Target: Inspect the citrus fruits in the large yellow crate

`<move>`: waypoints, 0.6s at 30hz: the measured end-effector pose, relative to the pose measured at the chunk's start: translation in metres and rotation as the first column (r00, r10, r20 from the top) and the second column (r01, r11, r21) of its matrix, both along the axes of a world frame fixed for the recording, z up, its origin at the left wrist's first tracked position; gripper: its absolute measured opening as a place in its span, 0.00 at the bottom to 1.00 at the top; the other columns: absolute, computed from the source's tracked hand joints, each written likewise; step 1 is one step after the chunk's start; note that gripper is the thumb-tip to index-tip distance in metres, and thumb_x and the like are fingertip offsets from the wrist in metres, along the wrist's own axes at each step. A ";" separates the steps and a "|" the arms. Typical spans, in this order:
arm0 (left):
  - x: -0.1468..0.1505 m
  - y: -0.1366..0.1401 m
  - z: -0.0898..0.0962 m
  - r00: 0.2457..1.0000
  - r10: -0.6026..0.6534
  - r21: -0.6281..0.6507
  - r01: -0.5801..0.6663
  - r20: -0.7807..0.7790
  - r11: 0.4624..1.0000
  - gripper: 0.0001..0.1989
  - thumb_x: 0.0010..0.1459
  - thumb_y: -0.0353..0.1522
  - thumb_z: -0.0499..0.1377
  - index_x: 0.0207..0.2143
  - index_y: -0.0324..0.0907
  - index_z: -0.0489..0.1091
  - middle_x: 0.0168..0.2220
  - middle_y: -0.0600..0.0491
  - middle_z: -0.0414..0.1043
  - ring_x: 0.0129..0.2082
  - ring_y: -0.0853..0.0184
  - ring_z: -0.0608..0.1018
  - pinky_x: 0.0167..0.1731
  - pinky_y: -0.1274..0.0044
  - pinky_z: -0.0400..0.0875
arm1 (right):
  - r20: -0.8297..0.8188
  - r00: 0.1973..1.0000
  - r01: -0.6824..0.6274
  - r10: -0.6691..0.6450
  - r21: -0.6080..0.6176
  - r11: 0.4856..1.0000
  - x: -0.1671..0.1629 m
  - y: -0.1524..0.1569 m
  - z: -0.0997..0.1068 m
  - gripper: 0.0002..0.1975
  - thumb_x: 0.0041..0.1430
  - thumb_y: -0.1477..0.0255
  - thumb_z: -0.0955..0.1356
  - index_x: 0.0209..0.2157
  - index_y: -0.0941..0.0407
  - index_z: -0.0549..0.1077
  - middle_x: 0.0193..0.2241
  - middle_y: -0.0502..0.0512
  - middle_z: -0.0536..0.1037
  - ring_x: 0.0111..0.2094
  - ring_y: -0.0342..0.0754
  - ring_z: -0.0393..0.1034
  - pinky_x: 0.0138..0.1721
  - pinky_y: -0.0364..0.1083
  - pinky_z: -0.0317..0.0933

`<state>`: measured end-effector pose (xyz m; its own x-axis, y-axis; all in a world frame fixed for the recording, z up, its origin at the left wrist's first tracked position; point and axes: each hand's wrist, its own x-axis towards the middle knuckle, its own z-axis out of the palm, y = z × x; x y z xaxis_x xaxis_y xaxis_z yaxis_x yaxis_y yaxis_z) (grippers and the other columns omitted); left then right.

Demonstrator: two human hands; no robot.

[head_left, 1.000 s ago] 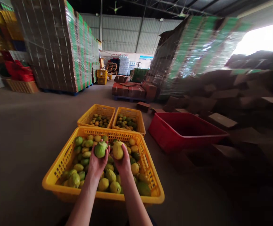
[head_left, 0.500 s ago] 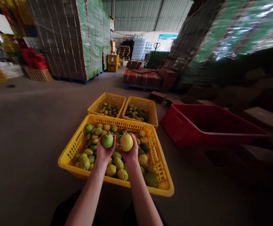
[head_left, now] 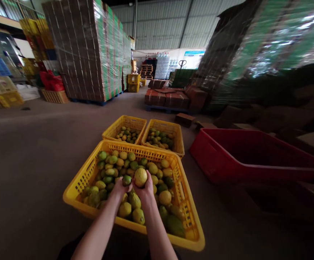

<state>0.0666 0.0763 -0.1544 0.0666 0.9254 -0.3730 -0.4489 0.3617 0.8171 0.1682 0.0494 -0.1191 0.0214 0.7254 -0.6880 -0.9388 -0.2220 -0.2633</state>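
Note:
My left hand [head_left: 119,188] is closed around a green fruit [head_left: 126,180]; only part of that fruit shows past the fingers. Cupped in my right hand [head_left: 145,187] is a larger, pale yellow round fruit [head_left: 140,177] with bumpy skin. The two hands are close together, above the middle of a large yellow plastic crate [head_left: 191,216] with slotted sides. Green and yellow fruits [head_left: 124,209] of mixed sizes lie loose in it, some lemon-shaped. The fruit's exact kind cannot be made out.
Two yellow crates, left [head_left: 110,130] and right [head_left: 179,139], hold more fruit just beyond the large crate. A red tub [head_left: 216,164] stands to the right. Wrapped pallet stacks [head_left: 78,54] rise behind, with flat cartons [head_left: 173,101] on a pallet between them.
Both hands have sunk lower over the crate and drawn closer together. The yellow fruit has shifted left; less of the green fruit shows in my left hand. The view has tipped upward slightly.

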 end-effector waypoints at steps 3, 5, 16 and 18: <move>-0.002 0.056 0.059 0.995 -0.008 -0.064 0.002 -0.098 0.998 0.27 0.64 0.42 0.49 0.61 0.41 0.62 0.51 0.37 0.74 0.54 0.45 0.76 0.39 0.55 0.78 | 0.002 1.000 0.011 -0.012 0.024 1.000 0.001 0.003 0.001 0.11 0.61 0.61 0.65 0.31 0.53 0.68 0.19 0.48 0.75 0.20 0.45 0.72 0.19 0.40 0.65; -0.007 0.098 0.103 0.991 0.004 -0.039 -0.009 -0.135 0.999 0.30 0.66 0.42 0.44 0.66 0.37 0.54 0.62 0.32 0.64 0.59 0.48 0.73 0.43 0.60 0.78 | -0.012 1.000 0.029 -0.029 0.021 0.999 0.002 0.005 0.001 0.11 0.62 0.60 0.64 0.31 0.53 0.68 0.19 0.47 0.75 0.20 0.44 0.72 0.20 0.41 0.65; -0.099 0.059 0.016 0.030 -0.390 -0.259 0.700 -0.921 0.666 0.13 0.56 0.38 0.54 0.35 0.42 0.75 0.43 0.45 0.81 0.49 0.53 0.79 0.52 0.65 0.71 | 0.007 1.000 -0.017 0.018 -0.114 0.993 -0.015 0.010 -0.015 0.08 0.63 0.64 0.67 0.33 0.53 0.67 0.21 0.46 0.74 0.23 0.45 0.71 0.28 0.44 0.71; -0.115 0.033 -0.015 -0.157 -0.417 -0.394 0.714 -0.895 0.578 0.07 0.47 0.35 0.62 0.28 0.41 0.74 0.36 0.43 0.81 0.44 0.46 0.80 0.49 0.58 0.71 | 0.031 0.997 -0.064 0.070 -0.176 0.982 -0.024 0.008 -0.022 0.08 0.62 0.65 0.68 0.33 0.54 0.68 0.22 0.47 0.73 0.25 0.45 0.72 0.29 0.45 0.71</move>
